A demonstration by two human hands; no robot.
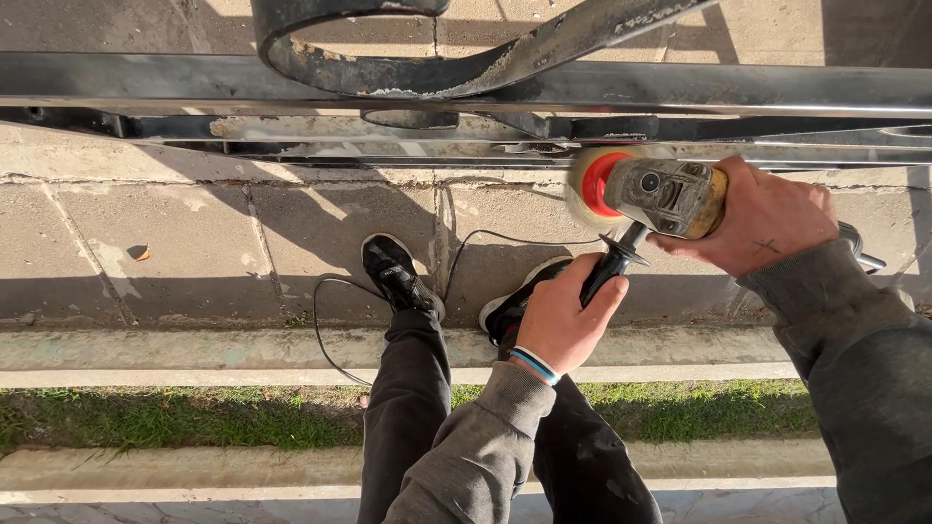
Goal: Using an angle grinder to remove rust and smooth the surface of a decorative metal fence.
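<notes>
Outdoors, a worn yellow-and-grey angle grinder point(670, 197) with a spinning red-backed disc point(594, 184) meets a black wrought-iron gate rail point(291, 87). The right hand point(767, 218) grips its body; the left hand point(563, 315) clasps the black side handle point(610, 269). Likely heavy, rigid, prone to kick: two-handed hold suits.

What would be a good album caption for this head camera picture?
Both hands steer an angle grinder: left hand on its side handle, right hand on its body, spinning wheel against a metal gate rail.

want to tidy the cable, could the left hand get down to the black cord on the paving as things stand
Probably not: the left hand is wrapped round the grinder's side handle, and the black cord lies down on the paving by the shoes.
</notes>
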